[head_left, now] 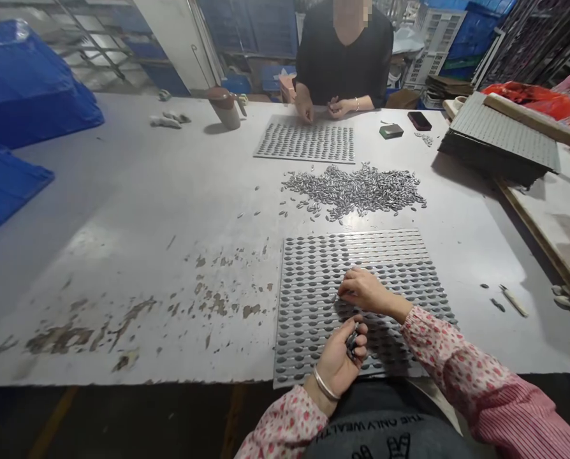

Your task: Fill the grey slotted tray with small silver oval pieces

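Observation:
A flat board with rows of leaf-shaped slots lies at the table's front edge. Many slots hold dark grey oval pieces; a block at its upper right shows thin, pale rows instead. My left hand, a bangle on its wrist, is curled palm up over the front of the board around several small grey oval pieces. Just above it, my right hand reaches in from the right with its fingertips pinched together low over the rows. What those fingertips hold, if anything, I cannot make out.
Beyond the board lies a heap of grey oval pieces. Across the table, a person works over a second board. A jug, a phone, stacked boards and blue plastic-covered bundles stand around.

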A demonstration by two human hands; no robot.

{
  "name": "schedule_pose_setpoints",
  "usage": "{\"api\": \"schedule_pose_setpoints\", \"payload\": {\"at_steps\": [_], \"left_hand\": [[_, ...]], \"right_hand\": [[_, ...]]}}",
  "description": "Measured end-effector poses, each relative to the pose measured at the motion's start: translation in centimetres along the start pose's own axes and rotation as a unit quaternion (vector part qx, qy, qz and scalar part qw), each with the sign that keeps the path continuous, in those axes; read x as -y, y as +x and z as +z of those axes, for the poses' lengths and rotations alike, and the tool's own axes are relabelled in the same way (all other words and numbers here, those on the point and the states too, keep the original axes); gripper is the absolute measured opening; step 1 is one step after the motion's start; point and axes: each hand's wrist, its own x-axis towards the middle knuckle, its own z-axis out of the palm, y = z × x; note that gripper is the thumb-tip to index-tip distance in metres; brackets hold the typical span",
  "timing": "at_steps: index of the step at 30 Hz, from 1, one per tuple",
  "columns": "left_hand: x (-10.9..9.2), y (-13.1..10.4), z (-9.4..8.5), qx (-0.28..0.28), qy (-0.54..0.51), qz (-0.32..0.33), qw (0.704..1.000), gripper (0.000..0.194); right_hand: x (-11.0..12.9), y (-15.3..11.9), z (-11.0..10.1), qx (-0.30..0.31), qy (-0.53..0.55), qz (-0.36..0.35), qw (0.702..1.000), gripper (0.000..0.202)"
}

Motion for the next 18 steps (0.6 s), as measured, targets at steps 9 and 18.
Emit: {"api": "schedule_pose_setpoints", "payload": {"at_steps": [9,18], "left_hand": [[0.4,0.8,-0.5,0.008,-0.01,0.005,1.0,0.007],[-0.3,1.4,-1.3,0.022,0.0,0.067,0.997,0.014]], "right_hand": [[1.0,2.2,0.7,0.071,-0.11,-0.03,0.991,0.008],[-1.8,1.9,-3.9,-0.036,0.088,0.083,0.992,0.009]]}}
